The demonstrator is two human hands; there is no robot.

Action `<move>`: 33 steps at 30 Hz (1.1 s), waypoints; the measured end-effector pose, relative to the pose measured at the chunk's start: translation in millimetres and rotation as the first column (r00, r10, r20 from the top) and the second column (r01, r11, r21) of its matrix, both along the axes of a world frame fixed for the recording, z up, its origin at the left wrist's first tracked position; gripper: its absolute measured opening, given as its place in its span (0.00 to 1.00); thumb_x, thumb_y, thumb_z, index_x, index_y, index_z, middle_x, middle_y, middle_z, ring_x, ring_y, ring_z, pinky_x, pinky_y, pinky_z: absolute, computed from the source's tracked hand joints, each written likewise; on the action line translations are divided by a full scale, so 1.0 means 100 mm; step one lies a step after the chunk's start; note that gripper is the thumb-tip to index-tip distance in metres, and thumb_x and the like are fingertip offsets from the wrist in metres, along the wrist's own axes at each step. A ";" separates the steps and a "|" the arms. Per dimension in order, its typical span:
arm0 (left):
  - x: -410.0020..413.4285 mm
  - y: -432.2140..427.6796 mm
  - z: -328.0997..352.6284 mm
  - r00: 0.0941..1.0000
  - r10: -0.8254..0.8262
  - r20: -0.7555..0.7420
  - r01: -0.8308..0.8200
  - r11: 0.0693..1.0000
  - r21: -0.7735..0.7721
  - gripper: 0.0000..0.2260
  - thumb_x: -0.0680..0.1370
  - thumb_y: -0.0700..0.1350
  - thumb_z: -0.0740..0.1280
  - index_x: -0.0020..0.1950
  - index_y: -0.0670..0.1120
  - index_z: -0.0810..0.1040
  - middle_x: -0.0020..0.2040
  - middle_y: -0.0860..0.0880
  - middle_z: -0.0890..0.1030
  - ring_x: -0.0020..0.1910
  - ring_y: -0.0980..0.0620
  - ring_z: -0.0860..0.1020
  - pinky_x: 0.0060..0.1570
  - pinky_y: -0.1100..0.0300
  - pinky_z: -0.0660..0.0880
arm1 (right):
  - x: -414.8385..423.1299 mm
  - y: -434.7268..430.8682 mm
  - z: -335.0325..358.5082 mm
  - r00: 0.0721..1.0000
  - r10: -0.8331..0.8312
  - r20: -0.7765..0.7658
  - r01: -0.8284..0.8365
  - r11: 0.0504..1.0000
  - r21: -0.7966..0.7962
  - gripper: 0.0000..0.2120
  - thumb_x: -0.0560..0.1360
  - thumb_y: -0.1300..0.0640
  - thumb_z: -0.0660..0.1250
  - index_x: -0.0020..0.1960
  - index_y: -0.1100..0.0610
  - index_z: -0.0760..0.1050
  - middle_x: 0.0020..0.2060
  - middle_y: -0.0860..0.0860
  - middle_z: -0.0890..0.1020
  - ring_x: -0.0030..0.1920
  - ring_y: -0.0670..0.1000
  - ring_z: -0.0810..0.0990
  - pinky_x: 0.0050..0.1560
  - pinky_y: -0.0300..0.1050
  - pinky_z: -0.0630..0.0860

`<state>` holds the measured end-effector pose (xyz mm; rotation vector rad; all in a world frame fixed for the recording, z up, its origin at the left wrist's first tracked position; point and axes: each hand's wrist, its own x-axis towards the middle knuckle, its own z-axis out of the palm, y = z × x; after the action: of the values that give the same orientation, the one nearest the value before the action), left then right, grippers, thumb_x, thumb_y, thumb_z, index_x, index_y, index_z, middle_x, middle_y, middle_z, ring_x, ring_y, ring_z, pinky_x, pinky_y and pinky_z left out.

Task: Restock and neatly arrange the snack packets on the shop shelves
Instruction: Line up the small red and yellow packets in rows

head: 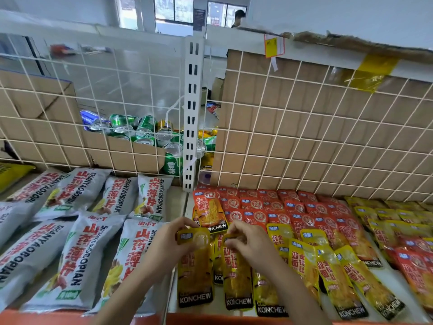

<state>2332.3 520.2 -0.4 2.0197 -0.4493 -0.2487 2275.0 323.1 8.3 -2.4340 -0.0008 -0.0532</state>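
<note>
2 hands are working at the front of the shelf (pixel 219 299), and I am watching both of them pinching. The left hand (pixel 167 241) is gripping the top edge of the left yellow packet (pixel 195 275) between thumb and curled fingers. The right hand (pixel 249 243) is pinching the top of the right yellow packet (pixel 237 287) just beside it. Both packets are lying flat, lower ends near the front lip, with red packets (pixel 257 208) filling the rows behind and grey bags (pixel 77 254) lying to the left.

I am judging the risk like this: the glossy packets are overlapping, so tugging 1 could be dragging its neighbours askew or over the lip. Blur is smearing the fingertips, so I am not making out whether either packet is lifting off. The far right rows are running out of frame.
</note>
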 end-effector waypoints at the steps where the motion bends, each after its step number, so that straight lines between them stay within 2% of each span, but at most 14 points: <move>1: 0.00 0.01 0.01 1.000 0.003 -0.029 -0.004 0.999 -0.048 0.10 0.69 0.39 0.74 0.47 0.49 0.77 0.40 0.47 0.81 0.37 0.54 0.81 0.32 0.66 0.75 | 0.00 -0.01 0.02 1.000 -0.012 0.005 0.011 1.000 0.024 0.14 0.73 0.56 0.69 0.36 0.42 0.67 0.31 0.41 0.76 0.35 0.39 0.76 0.38 0.33 0.68; 3: 0.01 0.02 0.04 0.997 0.018 -0.072 -0.026 0.994 -0.109 0.08 0.70 0.39 0.74 0.45 0.46 0.77 0.38 0.45 0.82 0.37 0.52 0.82 0.34 0.62 0.78 | -0.01 -0.03 0.05 0.998 -0.051 0.038 0.048 0.996 0.070 0.13 0.73 0.56 0.69 0.36 0.43 0.69 0.31 0.41 0.77 0.36 0.39 0.77 0.38 0.34 0.70; 6: 0.00 0.02 0.08 0.988 0.048 -0.148 -0.075 0.981 -0.178 0.04 0.72 0.39 0.71 0.44 0.42 0.77 0.37 0.44 0.83 0.36 0.50 0.82 0.33 0.62 0.78 | -0.03 -0.04 0.11 0.991 -0.113 0.068 0.104 0.987 0.119 0.10 0.72 0.56 0.70 0.37 0.45 0.72 0.33 0.42 0.78 0.38 0.42 0.77 0.41 0.43 0.75; 10: 0.01 0.03 0.15 0.990 0.061 -0.124 -0.089 0.967 -0.240 0.04 0.73 0.38 0.69 0.41 0.42 0.75 0.35 0.45 0.82 0.33 0.51 0.81 0.30 0.64 0.76 | -0.10 -0.07 0.17 0.967 -0.198 0.159 0.189 0.980 0.070 0.10 0.72 0.51 0.69 0.37 0.40 0.70 0.35 0.39 0.78 0.41 0.42 0.77 0.46 0.44 0.75; 14: 0.01 0.05 0.23 0.995 0.034 -0.096 -0.063 0.943 -0.327 0.03 0.73 0.38 0.68 0.41 0.43 0.75 0.36 0.42 0.81 0.35 0.45 0.81 0.33 0.57 0.78 | -0.24 -0.14 0.22 0.934 -0.296 0.199 0.286 0.955 0.075 0.09 0.72 0.50 0.68 0.38 0.41 0.70 0.30 0.38 0.77 0.32 0.40 0.74 0.41 0.47 0.75; 17: 0.00 0.03 0.29 0.994 -0.018 -0.105 -0.025 0.918 -0.395 0.03 0.74 0.38 0.68 0.42 0.42 0.75 0.34 0.45 0.81 0.32 0.48 0.80 0.29 0.62 0.76 | -0.44 -0.17 0.27 0.881 -0.401 0.251 0.387 0.916 0.106 0.08 0.72 0.51 0.69 0.38 0.42 0.71 0.30 0.45 0.79 0.31 0.44 0.75 0.39 0.50 0.75; 20: -0.03 -0.01 0.34 0.995 -0.057 -0.080 0.021 0.920 -0.392 0.02 0.74 0.39 0.67 0.43 0.43 0.76 0.34 0.44 0.80 0.32 0.46 0.80 0.28 0.62 0.75 | -0.71 -0.21 0.30 0.808 -0.515 0.287 0.491 0.857 0.156 0.07 0.72 0.56 0.70 0.39 0.47 0.73 0.31 0.48 0.80 0.32 0.45 0.76 0.37 0.47 0.74; 22: -0.05 -0.05 0.35 0.996 -0.083 -0.021 0.071 0.935 -0.347 0.01 0.74 0.41 0.67 0.43 0.45 0.76 0.36 0.41 0.80 0.36 0.39 0.79 0.32 0.55 0.76 | -0.92 -0.23 0.30 0.759 -0.578 0.301 0.547 0.816 0.186 0.07 0.72 0.57 0.70 0.39 0.49 0.74 0.30 0.45 0.78 0.31 0.43 0.74 0.34 0.40 0.72; 24: -0.10 -0.12 0.36 0.989 -0.146 0.007 0.140 0.934 -0.329 0.01 0.74 0.43 0.67 0.43 0.46 0.76 0.36 0.42 0.79 0.37 0.37 0.78 0.38 0.48 0.77 | -1.15 -0.26 0.29 0.710 -0.633 0.308 0.595 0.773 0.220 0.08 0.72 0.59 0.70 0.38 0.50 0.73 0.31 0.45 0.78 0.31 0.43 0.73 0.33 0.36 0.68; 25: -0.13 -0.16 0.36 0.984 -0.178 -0.003 0.166 0.923 -0.347 0.01 0.74 0.42 0.67 0.43 0.46 0.76 0.34 0.43 0.78 0.35 0.41 0.78 0.38 0.49 0.77 | -1.26 -0.27 0.28 0.688 -0.659 0.303 0.617 0.752 0.233 0.08 0.72 0.60 0.70 0.39 0.50 0.73 0.31 0.45 0.77 0.31 0.43 0.73 0.32 0.36 0.68; 26: -0.17 -0.20 0.35 0.978 -0.209 0.000 0.195 0.912 -0.361 0.01 0.74 0.40 0.67 0.44 0.45 0.76 0.32 0.44 0.77 0.31 0.48 0.77 0.36 0.58 0.77 | -1.38 -0.28 0.27 0.669 -0.681 0.299 0.639 0.732 0.238 0.08 0.73 0.60 0.69 0.39 0.49 0.73 0.31 0.44 0.77 0.30 0.43 0.72 0.32 0.36 0.68; 27: -0.20 -0.24 0.33 0.973 -0.228 0.025 0.221 0.905 -0.364 0.01 0.74 0.38 0.68 0.43 0.44 0.77 0.29 0.46 0.75 0.27 0.56 0.73 0.32 0.68 0.72 | -1.49 -0.28 0.26 0.651 -0.697 0.299 0.656 0.716 0.240 0.09 0.73 0.60 0.69 0.39 0.48 0.73 0.30 0.43 0.77 0.29 0.43 0.72 0.31 0.35 0.68; 28: -0.24 -0.28 0.33 0.967 -0.251 0.048 0.251 0.900 -0.357 0.02 0.74 0.38 0.68 0.43 0.43 0.77 0.28 0.49 0.74 0.25 0.59 0.69 0.28 0.73 0.65 | -1.60 -0.29 0.26 0.634 -0.713 0.300 0.674 0.699 0.238 0.10 0.73 0.60 0.69 0.39 0.48 0.73 0.30 0.43 0.77 0.29 0.43 0.71 0.30 0.34 0.67; 33: -0.44 -0.52 0.31 0.940 -0.338 0.054 0.334 0.874 -0.352 0.03 0.74 0.38 0.67 0.42 0.43 0.75 0.26 0.55 0.72 0.25 0.60 0.68 0.26 0.71 0.62 | -2.06 -0.36 0.23 0.540 -0.796 0.275 0.748 0.603 0.278 0.05 0.72 0.58 0.69 0.40 0.50 0.75 0.32 0.47 0.79 0.28 0.44 0.70 0.29 0.33 0.65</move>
<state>2288.0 468.2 30.5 1.5753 -0.7852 -0.3611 2069.4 286.6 31.4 -2.0561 0.9034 -0.8995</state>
